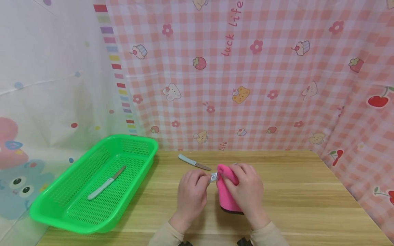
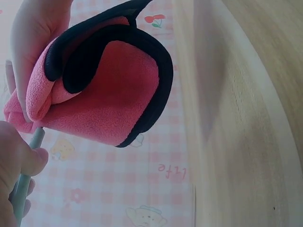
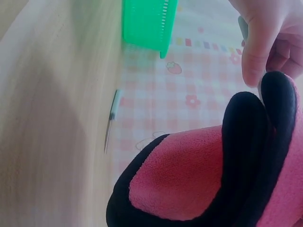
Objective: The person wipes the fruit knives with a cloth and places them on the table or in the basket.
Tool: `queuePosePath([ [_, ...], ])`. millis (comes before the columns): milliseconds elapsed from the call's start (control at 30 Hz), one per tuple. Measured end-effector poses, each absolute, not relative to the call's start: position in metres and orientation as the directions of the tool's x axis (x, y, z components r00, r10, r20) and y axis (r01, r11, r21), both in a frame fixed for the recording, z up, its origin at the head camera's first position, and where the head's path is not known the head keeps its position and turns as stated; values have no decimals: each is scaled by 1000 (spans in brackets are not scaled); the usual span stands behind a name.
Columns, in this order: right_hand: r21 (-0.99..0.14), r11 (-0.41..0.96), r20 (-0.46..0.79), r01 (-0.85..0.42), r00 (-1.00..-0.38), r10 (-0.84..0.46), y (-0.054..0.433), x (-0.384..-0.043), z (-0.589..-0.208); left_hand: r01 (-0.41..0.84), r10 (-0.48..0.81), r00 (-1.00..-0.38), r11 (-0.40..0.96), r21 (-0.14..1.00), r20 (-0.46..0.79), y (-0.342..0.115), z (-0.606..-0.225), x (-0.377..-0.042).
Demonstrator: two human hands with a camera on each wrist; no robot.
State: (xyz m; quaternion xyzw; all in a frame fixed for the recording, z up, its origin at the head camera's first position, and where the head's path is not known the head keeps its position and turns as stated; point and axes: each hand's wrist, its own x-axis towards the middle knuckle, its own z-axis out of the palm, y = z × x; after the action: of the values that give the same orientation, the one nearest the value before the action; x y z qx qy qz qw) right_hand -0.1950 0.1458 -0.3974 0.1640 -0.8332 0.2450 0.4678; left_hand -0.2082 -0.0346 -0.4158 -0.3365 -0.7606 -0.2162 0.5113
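Observation:
My left hand [image 1: 192,191] grips the pale blue-green handle [image 2: 22,189] of a knife, held above the table. A folded pink cloth [image 1: 227,196] with black edging is in my right hand [image 1: 247,188], pinched between thumb and fingers. The cloth wraps the knife's blade side, so the blade is hidden; only a bit of the knife [image 1: 213,177] shows between the two hands. In the left wrist view the handle's end meets the lower fold of the pink cloth [image 2: 128,94]. The right wrist view has the cloth [image 3: 184,175] filling its lower right.
A second knife [image 1: 194,162] with a light blue handle lies on the wooden table [image 1: 295,198] beyond my hands. To the left stands a green plastic basket [image 1: 144,171] with another knife [image 1: 106,184] inside. Patterned curtains [image 1: 215,82] hang along the back and sides.

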Motion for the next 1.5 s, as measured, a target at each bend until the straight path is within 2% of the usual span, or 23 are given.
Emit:
queuePosePath([
  [400,-329,841,823,-430,-567,33,158,-195,-392,738,303,-276,675,-1,912,-35,-417,-208],
  [700,-390,846,784,-363,-613,99,169,-196,-389,746,296,-225,665,-31,928,-35,-418,-211],
  [900,-398,847,784,-351,-610,116,175,-197,-388,750,293,-212,660,-37,932,-35,-419,-212],
  [1233,-398,858,803,-325,-575,155,187,-199,-386,758,292,-251,652,0,923,-37,-422,-215],
  [1500,-405,860,793,-310,-588,162,188,-198,-384,751,293,-281,660,20,914,-40,-422,-216],
])
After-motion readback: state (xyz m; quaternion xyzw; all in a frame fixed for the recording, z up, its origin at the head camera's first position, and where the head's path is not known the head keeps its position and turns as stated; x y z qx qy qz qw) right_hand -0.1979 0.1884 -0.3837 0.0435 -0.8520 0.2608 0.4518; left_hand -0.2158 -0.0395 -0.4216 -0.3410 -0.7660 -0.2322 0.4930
